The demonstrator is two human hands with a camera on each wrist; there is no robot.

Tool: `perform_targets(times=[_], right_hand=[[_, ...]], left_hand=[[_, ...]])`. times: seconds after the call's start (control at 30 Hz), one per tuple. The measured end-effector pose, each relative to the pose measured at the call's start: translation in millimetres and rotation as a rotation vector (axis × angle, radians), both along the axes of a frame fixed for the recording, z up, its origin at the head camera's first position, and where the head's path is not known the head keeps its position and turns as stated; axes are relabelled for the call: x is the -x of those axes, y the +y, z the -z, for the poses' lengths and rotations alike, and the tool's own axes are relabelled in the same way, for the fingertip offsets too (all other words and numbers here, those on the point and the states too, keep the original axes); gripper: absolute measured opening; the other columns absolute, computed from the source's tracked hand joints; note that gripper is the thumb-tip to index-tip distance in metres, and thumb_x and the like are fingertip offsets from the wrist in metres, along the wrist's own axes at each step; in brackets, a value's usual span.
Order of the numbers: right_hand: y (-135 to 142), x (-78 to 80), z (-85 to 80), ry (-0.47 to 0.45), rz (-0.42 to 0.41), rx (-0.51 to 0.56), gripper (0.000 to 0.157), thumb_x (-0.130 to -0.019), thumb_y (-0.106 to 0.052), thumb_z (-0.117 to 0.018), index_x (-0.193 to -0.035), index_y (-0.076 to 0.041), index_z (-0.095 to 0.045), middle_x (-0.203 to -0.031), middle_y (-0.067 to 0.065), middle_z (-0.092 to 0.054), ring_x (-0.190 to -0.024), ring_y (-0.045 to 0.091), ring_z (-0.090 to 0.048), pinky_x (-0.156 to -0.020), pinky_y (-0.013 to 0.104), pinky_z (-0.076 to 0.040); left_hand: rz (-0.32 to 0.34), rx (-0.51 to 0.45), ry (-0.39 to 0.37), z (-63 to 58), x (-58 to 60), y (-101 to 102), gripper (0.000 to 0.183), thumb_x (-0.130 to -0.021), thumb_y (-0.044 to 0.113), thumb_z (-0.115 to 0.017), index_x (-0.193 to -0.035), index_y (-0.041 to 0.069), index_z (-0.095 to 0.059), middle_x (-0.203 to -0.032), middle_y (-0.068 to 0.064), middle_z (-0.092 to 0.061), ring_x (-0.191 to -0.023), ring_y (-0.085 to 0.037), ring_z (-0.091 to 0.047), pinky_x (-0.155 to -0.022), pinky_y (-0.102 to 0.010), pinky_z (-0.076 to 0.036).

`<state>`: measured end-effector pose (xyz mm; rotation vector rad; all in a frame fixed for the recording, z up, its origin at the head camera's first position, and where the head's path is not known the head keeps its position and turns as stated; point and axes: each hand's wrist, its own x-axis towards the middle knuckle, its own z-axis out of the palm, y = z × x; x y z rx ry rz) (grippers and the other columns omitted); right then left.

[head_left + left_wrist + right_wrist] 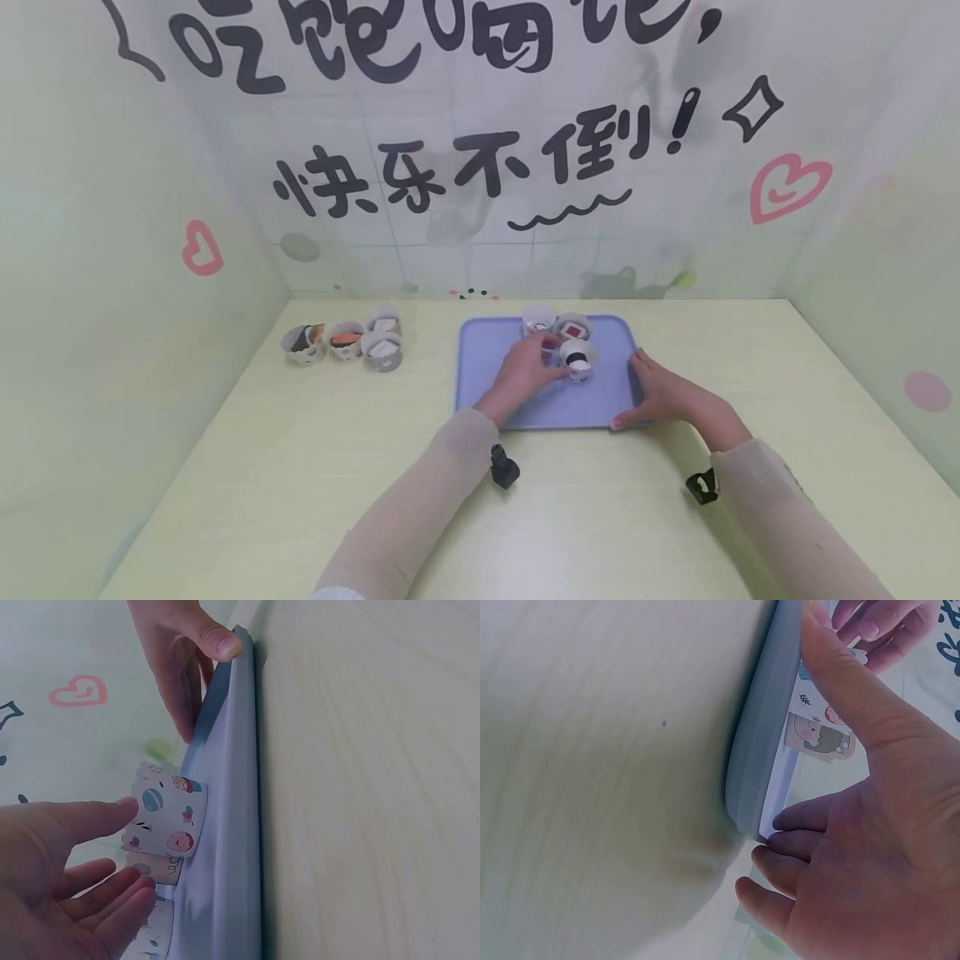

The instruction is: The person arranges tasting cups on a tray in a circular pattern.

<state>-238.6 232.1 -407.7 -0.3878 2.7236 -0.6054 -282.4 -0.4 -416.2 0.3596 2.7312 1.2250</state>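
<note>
My left hand [527,367] reaches over the pale blue tray [480,404], thumb and fingers spread around a printed paper baking cup [165,814]. Its thumb tip is right at the scalloped rim in the left wrist view. In the head view a white piece with a black band [577,360] sits inside that cup. Behind it on the tray stand a cup with a dark red and white piece [573,327] and another pale cup [537,319]. My right hand [667,392] holds the tray's near right corner, thumb at the front edge, fingers along the right side.
Several more paper cups stand at the table's back left, one with an orange-topped piece [347,339], one with a black and orange piece [306,342], others with white pieces [384,350]. Pale printed walls [450,250] border the light wood table [360,433] at back and sides.
</note>
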Motion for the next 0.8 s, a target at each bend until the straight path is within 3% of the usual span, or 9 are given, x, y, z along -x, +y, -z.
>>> perform_targets(times=[0.43, 0.8], right_hand=[[-0.6, -2.0, -3.2, -0.011, 0.002, 0.015, 0.131, -0.072, -0.049, -0.086, -0.149, 0.021, -0.008, -0.156, 0.044, 0.000, -0.146, 0.059, -0.008, -0.121, 0.065, -0.015], [-0.1, -2.4, -3.3, -0.002, -0.007, 0.022, 0.131, -0.071, -0.048, -0.087, -0.149, 0.021, -0.007, -0.156, 0.044, 0.001, -0.146, 0.058, -0.007, -0.122, 0.064, -0.015]], left_hand=[[-0.023, -0.051, -0.008, -9.1, -1.2, -17.8, 0.059, -0.081, 0.021, -0.083, -0.133, 0.013, -0.058, -0.136, -0.002, -0.063, -0.124, -0.020, -0.062, -0.105, -0.035, -0.052], [-0.025, -0.121, 0.017, -13.8, -3.1, -40.5, 0.055, -0.083, 0.016, -0.081, -0.133, 0.008, -0.058, -0.136, -0.007, -0.063, -0.124, -0.026, -0.062, -0.104, -0.039, -0.054]])
